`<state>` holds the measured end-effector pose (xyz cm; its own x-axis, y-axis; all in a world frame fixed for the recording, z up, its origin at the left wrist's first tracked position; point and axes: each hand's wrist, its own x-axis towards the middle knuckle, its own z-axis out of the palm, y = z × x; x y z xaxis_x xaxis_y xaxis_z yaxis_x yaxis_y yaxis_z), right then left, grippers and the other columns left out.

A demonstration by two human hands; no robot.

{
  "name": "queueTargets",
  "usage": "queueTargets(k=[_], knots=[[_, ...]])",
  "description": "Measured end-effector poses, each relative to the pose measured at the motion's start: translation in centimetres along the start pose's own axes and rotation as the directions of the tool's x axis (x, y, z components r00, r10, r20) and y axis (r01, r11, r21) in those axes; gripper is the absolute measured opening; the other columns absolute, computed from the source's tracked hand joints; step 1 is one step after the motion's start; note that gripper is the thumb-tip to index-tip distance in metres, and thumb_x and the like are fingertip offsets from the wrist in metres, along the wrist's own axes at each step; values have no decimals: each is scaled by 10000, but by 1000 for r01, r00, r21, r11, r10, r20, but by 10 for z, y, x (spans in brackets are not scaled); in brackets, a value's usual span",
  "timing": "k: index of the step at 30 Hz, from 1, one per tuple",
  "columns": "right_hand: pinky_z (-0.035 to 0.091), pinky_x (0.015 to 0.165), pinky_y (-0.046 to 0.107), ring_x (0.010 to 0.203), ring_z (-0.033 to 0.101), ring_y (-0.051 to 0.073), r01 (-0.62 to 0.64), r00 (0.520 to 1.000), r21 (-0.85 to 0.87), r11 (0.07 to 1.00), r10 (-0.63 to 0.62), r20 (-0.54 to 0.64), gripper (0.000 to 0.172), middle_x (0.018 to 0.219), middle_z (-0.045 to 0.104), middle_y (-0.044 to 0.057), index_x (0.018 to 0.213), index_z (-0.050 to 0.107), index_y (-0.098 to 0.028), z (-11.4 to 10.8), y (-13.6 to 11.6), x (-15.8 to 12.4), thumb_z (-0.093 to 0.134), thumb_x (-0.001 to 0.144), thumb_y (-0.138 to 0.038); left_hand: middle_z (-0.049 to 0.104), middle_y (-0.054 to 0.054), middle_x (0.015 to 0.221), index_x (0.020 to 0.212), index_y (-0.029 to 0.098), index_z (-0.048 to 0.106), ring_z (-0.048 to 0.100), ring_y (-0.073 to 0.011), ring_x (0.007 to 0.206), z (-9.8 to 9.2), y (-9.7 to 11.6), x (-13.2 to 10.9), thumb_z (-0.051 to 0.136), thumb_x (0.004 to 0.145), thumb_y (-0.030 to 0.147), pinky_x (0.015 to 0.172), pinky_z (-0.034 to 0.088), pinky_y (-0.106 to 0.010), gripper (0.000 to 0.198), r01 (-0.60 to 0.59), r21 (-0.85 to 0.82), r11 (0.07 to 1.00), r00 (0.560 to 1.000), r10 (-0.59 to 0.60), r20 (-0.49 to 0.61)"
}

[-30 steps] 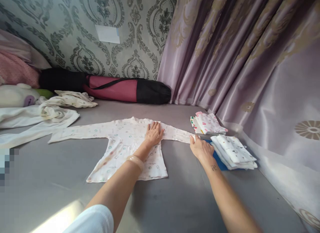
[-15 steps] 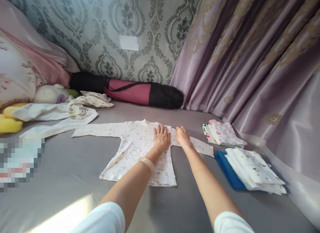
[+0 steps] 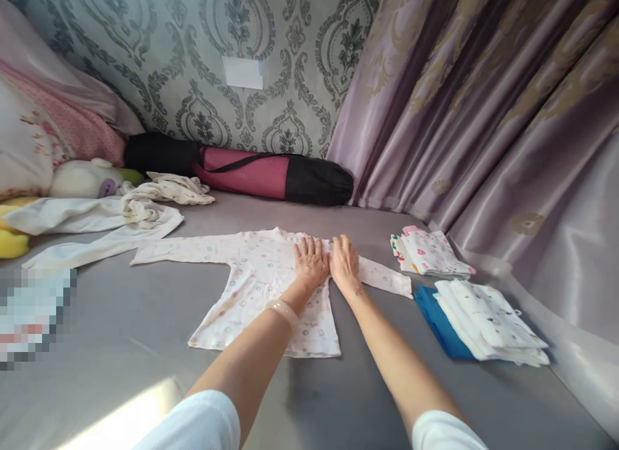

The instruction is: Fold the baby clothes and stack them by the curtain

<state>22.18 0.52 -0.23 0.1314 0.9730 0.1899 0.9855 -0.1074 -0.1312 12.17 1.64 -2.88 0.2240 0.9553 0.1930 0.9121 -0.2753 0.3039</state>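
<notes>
hands flat on a spread baby shirt

baby shirt (image 3: 261, 289) lies flat on the grey bed (image 3: 120, 347), hem toward the camera, neck toward the wall, both long sleeves stretched out sideways. one sleeve runs toward the loose clothes pile (image 3: 135, 211), the other ends near the small folded stack (image 3: 430, 251), not touching it. it is spread like this probably so the cloth sits smooth with no bunching.

left hand (image 3: 311, 264) and right hand (image 3: 344, 262) rest side by side, touching or nearly so. both are palm down on the upper chest just under the neckline, on the side nearer the folded stacks. this reads as pressing the fabric against the bed, not gripping it.

left fingers (image 3: 305, 247) are stretched out straight, slightly fanned, lying on the cloth, holding nothing. right fingers (image 3: 344, 244) are also extended, close together, flat on the cloth where the sleeve starts. nothing pinched as far as i can tell.

clear bangle (image 3: 285, 311) on the left wrist.

well apart from the hands, a bigger folded stack (image 3: 488, 318) sits on a blue cloth (image 3: 438, 324) beside the curtain (image 3: 483, 115). pink-and-black rolled bag (image 3: 271, 176) lies along the back wall. plush toy (image 3: 82, 178) is at the far edge by the pillows.
</notes>
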Motion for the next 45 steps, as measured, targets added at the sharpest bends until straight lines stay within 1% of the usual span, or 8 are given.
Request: queueTargets(k=[3,10,24,30,35,39,41,45], knots=[[264,1145,330,1402,360,206,113,986,72,991,-121,113,507,1530,395,134,1462,399,-106,9,7,-5,238,984,-155,294,-179,1576,1518,124,333,202,-377,1466,-1,0,0,269,987,395,1164,158,-592,599,8,39,999,1000,-9,13],[101,1204,455,1494,145,258,-1,974,6,1000,0,225,652,1614,200,135,1535,255,-66,5,40,-20,212,1012,-452,290,-176,1577,1501,122,374,195,-385,1467,0,2,0,257,981,396,1159,156,-609,599,18,68,998,999,-20,27],[134,1158,590,1489,145,289,-269,928,-144,952,297,224,598,1620,209,93,1542,278,-238,-22,118,-54,154,1004,-470,267,-191,1583,1494,105,380,171,-393,1471,-1,2,-1,268,975,396,1159,128,-617,606,23,45,999,999,-24,39],[148,1156,587,1495,139,257,-313,905,-167,935,348,246,610,1629,172,95,1550,248,-220,-20,124,-50,122,997,-445,210,-200,1599,1500,91,342,112,-368,1487,-22,-6,8,333,960,453,1172,97,-606,650,20,-144,989,973,14,231],[193,1140,584,1480,202,274,-312,879,-229,922,371,298,614,1608,222,148,1541,272,-183,-27,124,-31,167,985,-422,519,-149,1429,1369,129,506,502,-239,1305,-72,-82,5,417,936,335,1088,397,-356,488,-82,-470,879,982,150,111],[188,1152,556,1461,253,269,-215,956,-244,946,255,146,591,1566,298,191,1515,317,-139,-31,88,-12,345,939,-268,663,-122,1207,1211,154,612,610,-237,1108,-116,-178,-21,441,900,275,1009,451,-364,374,108,-303,947,985,-143,-95],[187,1160,543,1460,255,260,-88,987,-167,982,108,116,573,1569,297,184,1508,324,-128,-29,50,-5,339,946,-238,663,-154,1158,1186,124,616,588,-269,1121,-132,-220,-39,431,892,258,1018,425,-396,373,323,-176,930,904,-359,-232],[153,1187,504,1469,235,238,197,956,62,979,-205,209,547,1583,288,153,1505,328,-126,-19,-51,4,302,980,-275,591,-250,1214,1217,55,577,507,-363,1199,-148,-273,-68,455,877,302,986,407,-464,438,725,-112,680,592,-697,-405]])
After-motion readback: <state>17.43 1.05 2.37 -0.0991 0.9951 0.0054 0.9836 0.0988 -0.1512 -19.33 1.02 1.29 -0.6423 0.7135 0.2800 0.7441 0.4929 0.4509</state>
